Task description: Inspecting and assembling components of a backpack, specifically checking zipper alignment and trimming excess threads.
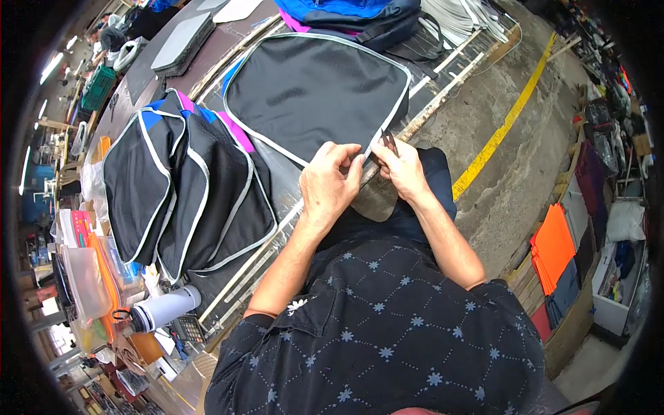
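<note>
A black fabric panel (315, 93) with pale grey edge binding lies flat at the table's near edge, in front of me. My left hand (330, 180) is over its near border, thumb and forefinger pinched together; what is between them is too small to make out. Close to its right, my right hand (402, 173) is wrapped around small dark thread snips (389, 143), their tips up by the panel's lower right corner. Left of this panel, several similar black pieces (183, 187) with pale binding and blue and magenta parts lie overlapped in a pile.
A blue and black bag (360, 21) sits at the far side, beside pale strips (460, 21). Grey sheets (183, 45) are stacked farther left. Near the left edge stand a grey bottle (166, 308) and a calculator (189, 328). A yellow line (501, 131) marks the floor at right.
</note>
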Action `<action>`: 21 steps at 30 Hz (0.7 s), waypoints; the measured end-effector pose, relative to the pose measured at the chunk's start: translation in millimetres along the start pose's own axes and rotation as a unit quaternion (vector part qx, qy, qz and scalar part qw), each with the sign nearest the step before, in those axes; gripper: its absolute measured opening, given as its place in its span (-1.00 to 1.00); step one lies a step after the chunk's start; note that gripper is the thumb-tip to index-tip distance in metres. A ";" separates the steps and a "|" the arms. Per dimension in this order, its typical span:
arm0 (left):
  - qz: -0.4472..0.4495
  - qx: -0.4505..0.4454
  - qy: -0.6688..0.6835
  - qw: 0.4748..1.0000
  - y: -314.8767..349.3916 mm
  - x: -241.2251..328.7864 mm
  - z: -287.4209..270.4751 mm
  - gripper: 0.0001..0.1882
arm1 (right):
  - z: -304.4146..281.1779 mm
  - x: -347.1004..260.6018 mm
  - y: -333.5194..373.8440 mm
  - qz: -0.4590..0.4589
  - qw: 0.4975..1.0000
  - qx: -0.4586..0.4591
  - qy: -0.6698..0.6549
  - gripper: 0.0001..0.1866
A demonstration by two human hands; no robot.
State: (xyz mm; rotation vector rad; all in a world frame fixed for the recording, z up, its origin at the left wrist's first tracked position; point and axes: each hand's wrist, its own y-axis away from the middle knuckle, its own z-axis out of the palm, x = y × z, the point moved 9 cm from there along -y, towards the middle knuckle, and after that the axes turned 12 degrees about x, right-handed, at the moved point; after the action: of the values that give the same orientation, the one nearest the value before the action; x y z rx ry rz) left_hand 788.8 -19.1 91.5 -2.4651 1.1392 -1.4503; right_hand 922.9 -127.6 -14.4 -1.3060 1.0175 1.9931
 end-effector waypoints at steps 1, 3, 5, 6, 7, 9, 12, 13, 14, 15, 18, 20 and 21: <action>0.013 0.006 -0.004 1.000 -0.2 2.3 0.1 -0.84 | -1.0 -1.3 -0.5 -0.014 1.000 -0.005 0.014 -0.79; 0.026 0.013 -0.007 1.000 -0.1 3.5 1.4 -0.83 | -0.5 -2.9 0.2 -0.028 0.999 -0.011 0.028 -0.80; 0.093 0.045 -0.036 0.994 -0.5 12.4 0.4 -0.88 | -2.6 -8.4 0.4 -0.067 0.996 0.001 0.059 -0.80; 0.094 0.045 -0.035 0.994 -1.1 13.0 2.2 -0.88 | -3.8 -8.1 -0.2 -0.067 0.996 0.002 0.059 -0.80; 0.104 0.041 -0.046 0.993 -1.6 15.7 4.5 -0.90 | -5.1 -10.4 -0.8 -0.088 0.993 0.003 0.080 -0.79; 0.114 0.037 -0.058 0.991 -2.8 18.1 7.2 -0.91 | -6.8 -11.5 -1.3 -0.108 0.989 0.004 0.100 -0.79; 0.056 0.033 0.005 0.998 -7.7 3.8 11.6 -0.90 | -6.0 -13.0 -0.7 -0.120 0.988 0.003 0.096 -0.79; 0.014 0.020 0.039 0.999 -8.0 -10.9 17.5 -0.90 | -5.3 -11.4 -0.3 -0.111 0.989 0.005 0.095 -0.79; -0.027 0.006 0.073 0.997 -7.8 -21.8 22.5 -0.90 | -5.6 -10.4 -0.2 -0.102 0.990 0.007 0.093 -0.80; -0.026 0.006 0.073 0.997 -6.6 -26.1 24.4 -0.90 | -7.0 -8.1 -1.4 -0.102 0.990 0.008 0.092 -0.80; -0.108 -0.040 0.114 0.987 -3.4 -34.4 31.7 -0.89 | -7.8 -3.3 -2.7 -0.104 0.990 0.000 0.094 -0.80; -0.046 -0.024 0.061 0.997 -4.3 -15.9 20.8 -0.89 | -10.2 -4.2 -1.2 -0.098 0.988 0.015 0.121 -0.78; -0.047 -0.024 0.061 0.997 -3.2 -17.2 21.4 -0.89 | -10.5 -6.3 -0.9 -0.098 0.988 0.015 0.121 -0.78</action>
State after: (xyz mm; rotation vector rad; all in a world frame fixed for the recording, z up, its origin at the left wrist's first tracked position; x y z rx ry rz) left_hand 802.3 -12.4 68.3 -2.5239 1.1047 -1.6395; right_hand 931.4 -136.0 -11.4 -1.5955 0.9798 1.6966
